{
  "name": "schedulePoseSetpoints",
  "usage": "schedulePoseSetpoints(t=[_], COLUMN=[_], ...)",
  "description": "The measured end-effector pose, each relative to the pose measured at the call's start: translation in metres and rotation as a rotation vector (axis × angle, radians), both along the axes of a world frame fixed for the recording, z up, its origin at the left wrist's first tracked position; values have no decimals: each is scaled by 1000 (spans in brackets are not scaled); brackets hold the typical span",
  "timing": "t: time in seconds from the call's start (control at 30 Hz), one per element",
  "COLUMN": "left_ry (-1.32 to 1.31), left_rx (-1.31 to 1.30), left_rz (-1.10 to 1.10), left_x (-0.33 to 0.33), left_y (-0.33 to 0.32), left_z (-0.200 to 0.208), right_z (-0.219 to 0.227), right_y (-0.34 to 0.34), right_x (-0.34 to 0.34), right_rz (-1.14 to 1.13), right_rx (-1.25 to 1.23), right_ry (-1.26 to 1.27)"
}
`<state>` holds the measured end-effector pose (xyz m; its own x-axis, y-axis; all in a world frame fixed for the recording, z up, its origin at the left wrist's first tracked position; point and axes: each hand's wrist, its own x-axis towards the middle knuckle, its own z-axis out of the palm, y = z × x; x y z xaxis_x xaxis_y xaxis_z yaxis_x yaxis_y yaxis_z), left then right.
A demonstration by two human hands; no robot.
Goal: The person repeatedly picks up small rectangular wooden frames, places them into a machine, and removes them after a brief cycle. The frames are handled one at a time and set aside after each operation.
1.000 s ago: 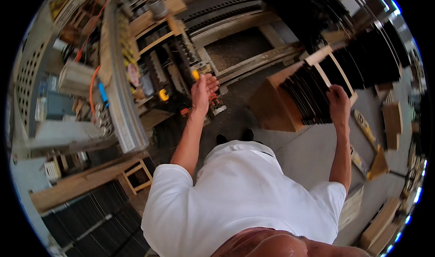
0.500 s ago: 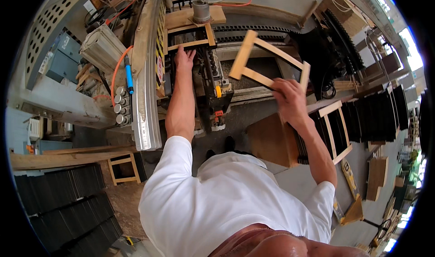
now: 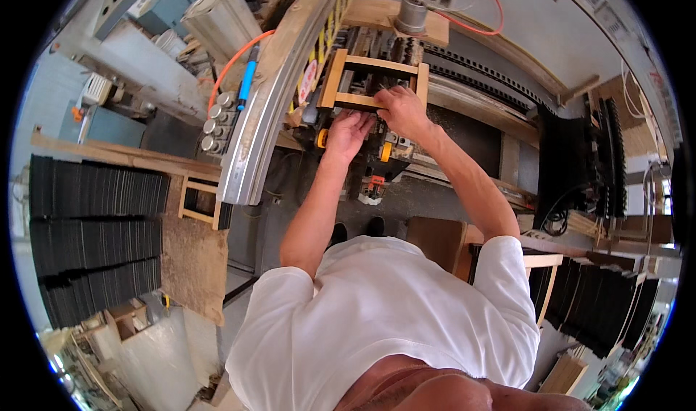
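Observation:
A small wooden frame (image 3: 334, 79) with pale side bars and dark-faced cross bars lies level over the machine's chain rails. My right hand (image 3: 404, 112) is closed over its near cross bar, towards the right end. Beside it, my left hand (image 3: 349, 133) has its palm turned up and its fingers curled at the underside of the same bar; the bar partly hides the fingertips. Below the hands, yellow rollers (image 3: 386, 151) and a red-orange fitting (image 3: 375, 186) sit at the machine's near end.
An aluminium-edged beam (image 3: 250, 154) runs along my left, with a blue-handled air tool (image 3: 248, 83) and an orange hose. Stacks of black-edged frames (image 3: 101, 186) stand at left, more stacks (image 3: 591, 302) at right. A metal cylinder (image 3: 412, 16) stands beyond the frame.
My right hand has brought the frame leftward from the right side onto the machine. My left hand has drawn back from the frame at the far end to this one's near bar.

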<state>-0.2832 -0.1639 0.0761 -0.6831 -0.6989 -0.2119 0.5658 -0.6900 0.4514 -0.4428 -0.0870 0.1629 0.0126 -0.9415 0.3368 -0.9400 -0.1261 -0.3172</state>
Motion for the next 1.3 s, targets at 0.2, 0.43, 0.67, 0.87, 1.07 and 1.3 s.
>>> schedulePoseSetpoints(t=[0.2,0.43,0.67,0.87,1.07,1.3], left_ry=[33,-155,-208,-272,-405,-477], left_rx=[1,4,4,25,76,82], left_rz=[61,46,-65,-38,49,108], left_x=[-6,37,181,261,307,328], left_y=[-1,53,133,139,118,103], left_z=[-6,0,8,4,-13,-42], right_z=[-8,-18,-28,-42,-38,-47], right_y=[-9,-47,-78,-99,-114,-132], right_x=[3,-20,-28,-35,-29,-45], right_rz=[-30,-71,-79,-118,-159,-196], right_rx=[54,-74,-15,-2,76,27], right_ry=[-48,-164,-176,-163,-146,-98])
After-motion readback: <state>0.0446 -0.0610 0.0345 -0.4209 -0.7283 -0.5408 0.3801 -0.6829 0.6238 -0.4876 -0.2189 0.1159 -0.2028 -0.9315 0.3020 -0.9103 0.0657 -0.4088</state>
